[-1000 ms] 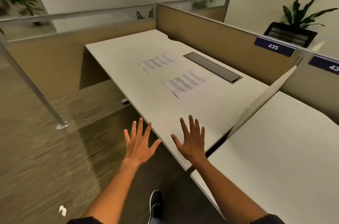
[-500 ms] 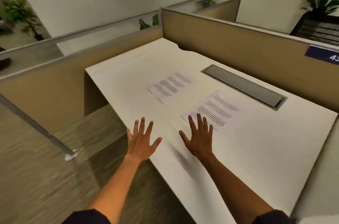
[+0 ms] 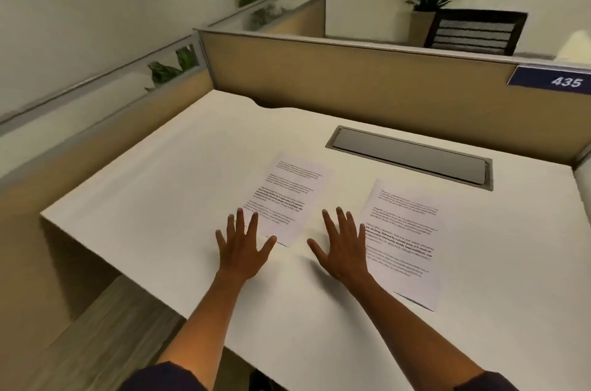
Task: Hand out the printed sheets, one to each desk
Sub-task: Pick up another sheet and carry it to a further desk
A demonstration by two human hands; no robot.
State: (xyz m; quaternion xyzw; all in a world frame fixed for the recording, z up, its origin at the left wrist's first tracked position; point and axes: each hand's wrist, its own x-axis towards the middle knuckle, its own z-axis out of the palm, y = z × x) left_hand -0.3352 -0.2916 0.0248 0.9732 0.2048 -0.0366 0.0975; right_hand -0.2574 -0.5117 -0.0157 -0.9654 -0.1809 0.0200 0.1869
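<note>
a: where are the sheets?
b: two white printed paper sheets, left sheet (image 3: 285,198) and right sheet (image 3: 404,240), lie flat on your white rectangular bench (image 3: 144,198).
a: your hands?
b: your left hand (image 3: 243,246) and right hand (image 3: 343,246) have fingers spread, each grip holding nothing.

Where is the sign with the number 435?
In the head view, the blue 435 sign is at the far right, on top of the tan partition behind the desk.

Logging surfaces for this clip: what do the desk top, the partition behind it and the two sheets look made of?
Desk top: likely matte white laminate, smooth and glare-free. Partition: tan panel, possibly fabric, with a grey metal-looking cap. Two sheets: thin white printed paper, lying flat.
</note>
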